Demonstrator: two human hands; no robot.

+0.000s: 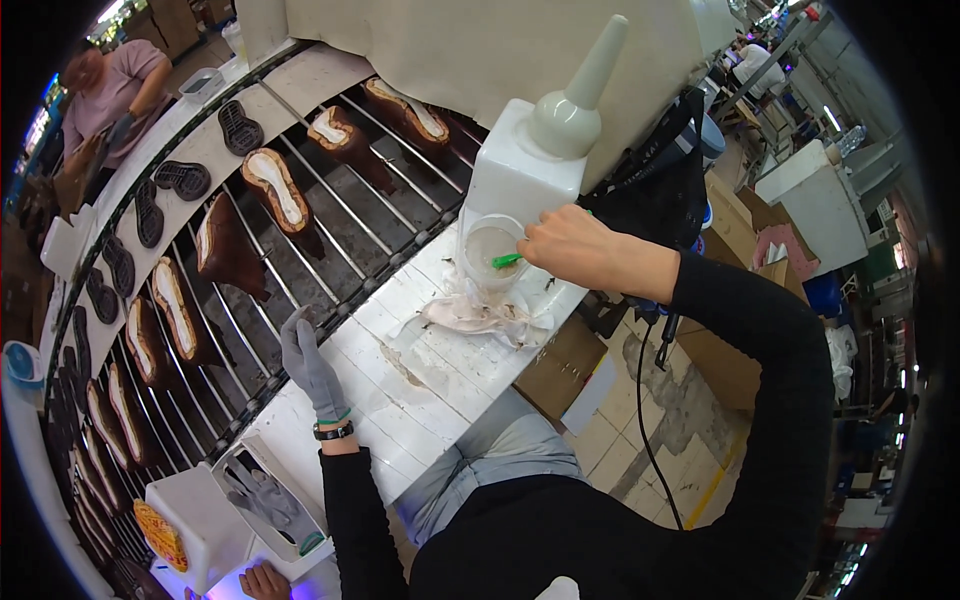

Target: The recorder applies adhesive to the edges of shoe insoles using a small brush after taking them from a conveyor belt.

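Observation:
My right hand [572, 243], bare, is closed around a green-handled brush [507, 260]. The brush's lower end dips into a translucent cup [488, 232] of cloudy liquid; its tip is hard to make out. Directly behind the cup stands a large white squeeze bottle [530, 165] with a long nozzle. A crumpled whitish cloth [475, 315] lies in front of the cup on the white worktable [395, 405]. In a grey glove, my left hand [313, 365] has its fingers stretched out beside the roller rack, holding nothing. The closest brown shoe upper [275, 190] lies bottom up beyond it.
Several uppers fill the roller rack [370, 230], with dark soles [183, 180] along the ledge behind. A white box [270, 490] holding grey gloves sits left of my forearm, near another person's hand [262, 580]. Across the rack works a person [125, 90]. A black cable [645, 400] hangs at right.

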